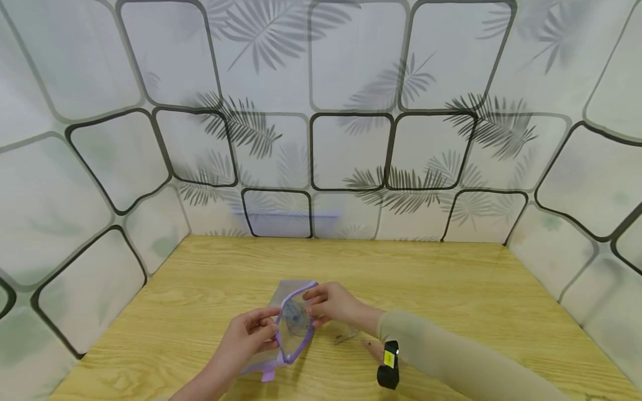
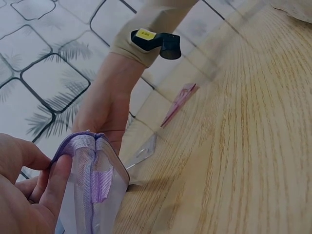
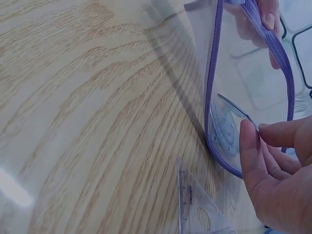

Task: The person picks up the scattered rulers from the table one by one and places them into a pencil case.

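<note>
A see-through mesh zip pouch with purple zipper edging stands with its mouth spread wide. My left hand pinches the near side of its zipper edge between thumb and fingers, beside a small purple pull tab. At the far side of the mouth, my right hand reaches into the opening. Its thumb and fingertips pinch the edge of a clear, bluish protractor, which lies within the pouch mouth. Just outside the pouch, close below my right hand, a clear set square lies on the table.
Right of the set square, a slim pink object lies on the wooden table, partly hidden by my right sleeve in the head view. A black wrist camera sits on that sleeve. Patterned curtain walls enclose the table's back and sides.
</note>
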Demonstrator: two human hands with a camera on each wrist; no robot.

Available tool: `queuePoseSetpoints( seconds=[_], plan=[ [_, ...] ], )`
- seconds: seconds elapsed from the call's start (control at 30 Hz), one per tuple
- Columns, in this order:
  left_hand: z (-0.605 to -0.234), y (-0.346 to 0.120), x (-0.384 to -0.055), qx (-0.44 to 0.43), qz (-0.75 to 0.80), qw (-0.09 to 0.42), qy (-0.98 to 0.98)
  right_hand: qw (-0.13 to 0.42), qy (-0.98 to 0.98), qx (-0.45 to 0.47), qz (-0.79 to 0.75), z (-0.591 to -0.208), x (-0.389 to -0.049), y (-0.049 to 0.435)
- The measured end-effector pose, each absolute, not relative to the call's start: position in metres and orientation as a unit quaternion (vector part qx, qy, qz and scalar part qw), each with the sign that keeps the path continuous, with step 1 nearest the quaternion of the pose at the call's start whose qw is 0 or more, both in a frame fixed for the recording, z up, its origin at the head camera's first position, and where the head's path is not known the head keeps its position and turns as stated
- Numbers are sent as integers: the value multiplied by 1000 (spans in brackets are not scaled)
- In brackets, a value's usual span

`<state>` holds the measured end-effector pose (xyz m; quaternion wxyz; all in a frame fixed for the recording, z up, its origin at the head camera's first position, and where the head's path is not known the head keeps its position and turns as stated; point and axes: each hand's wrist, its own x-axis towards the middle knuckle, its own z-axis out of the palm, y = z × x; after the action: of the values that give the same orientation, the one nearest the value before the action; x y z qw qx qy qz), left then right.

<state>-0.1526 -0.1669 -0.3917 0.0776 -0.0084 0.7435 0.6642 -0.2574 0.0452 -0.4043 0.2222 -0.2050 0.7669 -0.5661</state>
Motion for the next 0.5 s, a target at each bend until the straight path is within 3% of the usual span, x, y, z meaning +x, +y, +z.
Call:
queuePoseSetpoints(
  seconds=[0.5],
  plan=[
    [-391, -165, -153, -9, 667, 78, 741, 235, 751, -203, -582, -408, -251, 32]
  ],
)
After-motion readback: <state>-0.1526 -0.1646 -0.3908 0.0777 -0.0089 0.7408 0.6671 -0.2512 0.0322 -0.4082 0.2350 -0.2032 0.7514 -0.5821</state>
